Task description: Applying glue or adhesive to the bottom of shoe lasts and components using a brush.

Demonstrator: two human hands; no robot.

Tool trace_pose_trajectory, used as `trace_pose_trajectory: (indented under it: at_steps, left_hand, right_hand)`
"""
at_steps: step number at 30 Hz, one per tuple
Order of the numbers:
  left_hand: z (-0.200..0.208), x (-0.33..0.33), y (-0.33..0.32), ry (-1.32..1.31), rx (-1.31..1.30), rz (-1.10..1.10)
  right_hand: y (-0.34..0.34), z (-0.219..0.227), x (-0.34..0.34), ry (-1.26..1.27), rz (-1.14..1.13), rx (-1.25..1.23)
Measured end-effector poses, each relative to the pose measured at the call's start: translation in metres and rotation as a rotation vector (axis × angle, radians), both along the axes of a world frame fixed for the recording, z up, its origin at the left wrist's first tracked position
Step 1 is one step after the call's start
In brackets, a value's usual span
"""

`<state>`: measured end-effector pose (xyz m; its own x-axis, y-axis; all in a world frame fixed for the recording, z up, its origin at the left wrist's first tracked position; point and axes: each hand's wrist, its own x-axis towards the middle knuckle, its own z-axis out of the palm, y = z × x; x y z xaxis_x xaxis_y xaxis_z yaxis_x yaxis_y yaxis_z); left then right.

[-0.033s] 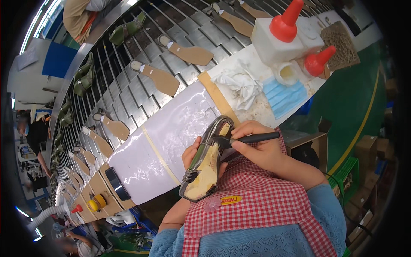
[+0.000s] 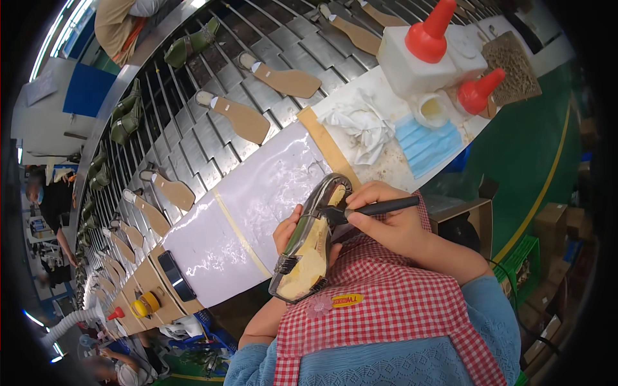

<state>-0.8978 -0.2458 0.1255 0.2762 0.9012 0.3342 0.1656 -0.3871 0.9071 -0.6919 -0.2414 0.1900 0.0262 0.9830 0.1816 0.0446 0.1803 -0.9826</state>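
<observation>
My left hand holds a dark green shoe in front of my apron, its unfinished bottom turned up toward me. The yellowish underside is framed by the folded dark edge of the upper. Between the thumb and fingers of my right hand is a black-handled brush. Its flat dark head touches the underside near the upper end of the shoe. The palm and most fingers of my left hand are hidden behind the shoe.
A lilac-covered board lies beyond the shoe. Past it runs a slatted metal conveyor with tan soles and green shoes. At right stand a white bottle, an open jar, a blue mask and crumpled white cloth.
</observation>
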Motion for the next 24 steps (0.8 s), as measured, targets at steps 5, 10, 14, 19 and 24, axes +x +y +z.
trace_pose_trajectory:
  at_steps: [5, 10, 14, 19, 24]
  left_hand:
    - [0.0, 0.001, 0.002, -0.031, 0.016, -0.001]
    - [0.002, 0.001, 0.008, 0.023, 0.091, 0.014]
    - [0.007, -0.001, 0.01, 0.002, 0.05, -0.004]
    - [0.016, -0.03, 0.022, -0.041, -0.267, 0.155]
    - [0.071, -0.047, 0.125, -0.955, -0.684, -0.018]
  right_hand:
    - [0.005, 0.003, 0.002, 0.253, 0.095, -0.248]
    - [0.011, 0.0, 0.007, -0.095, -0.068, -0.017]
    - [0.012, 0.011, 0.0, -0.126, 0.018, 0.092]
    - [0.014, 0.025, 0.007, 0.222, -0.001, -0.024]
    - [0.013, 0.036, 0.035, 0.269, -0.026, 0.033]
